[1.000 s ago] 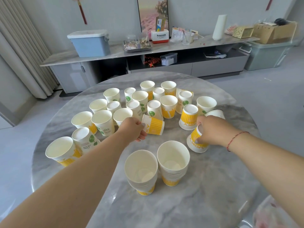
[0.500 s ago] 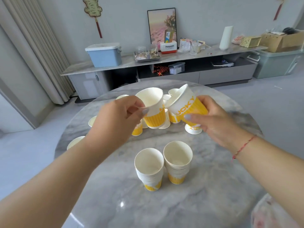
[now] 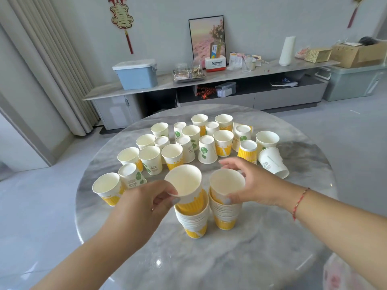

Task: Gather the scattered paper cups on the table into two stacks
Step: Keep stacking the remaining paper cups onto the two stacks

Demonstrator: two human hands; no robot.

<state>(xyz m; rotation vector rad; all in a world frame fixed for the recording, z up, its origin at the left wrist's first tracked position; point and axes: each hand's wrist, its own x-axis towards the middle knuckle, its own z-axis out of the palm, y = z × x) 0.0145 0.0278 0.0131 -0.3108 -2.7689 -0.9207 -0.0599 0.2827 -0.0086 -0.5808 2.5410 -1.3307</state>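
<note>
Two stacks of yellow-and-white paper cups stand side by side near me on the round marble table [image 3: 293,237]: the left stack [image 3: 193,223] and the right stack [image 3: 225,214]. My left hand [image 3: 144,203] grips a yellow cup [image 3: 185,186] by its rim, tilted, with its base inside the left stack's top. My right hand [image 3: 249,183] holds another cup [image 3: 227,184] seated in the top of the right stack. Several loose cups [image 3: 224,142] crowd the far half of the table, some upright, some upside down; one white cup [image 3: 272,162] lies on its side.
A low grey cabinet [image 3: 209,97] runs along the far wall, carrying a blue lidded box [image 3: 136,74], a tray, a tissue box and cartons. A curtain hangs at the left. A patterned plastic bag [image 3: 354,273] shows at the bottom right.
Both hands lifted a cup each from the scattered group, carried it toward me and lowered it onto its stack. The camera now looks further down, showing the loose cups again.
</note>
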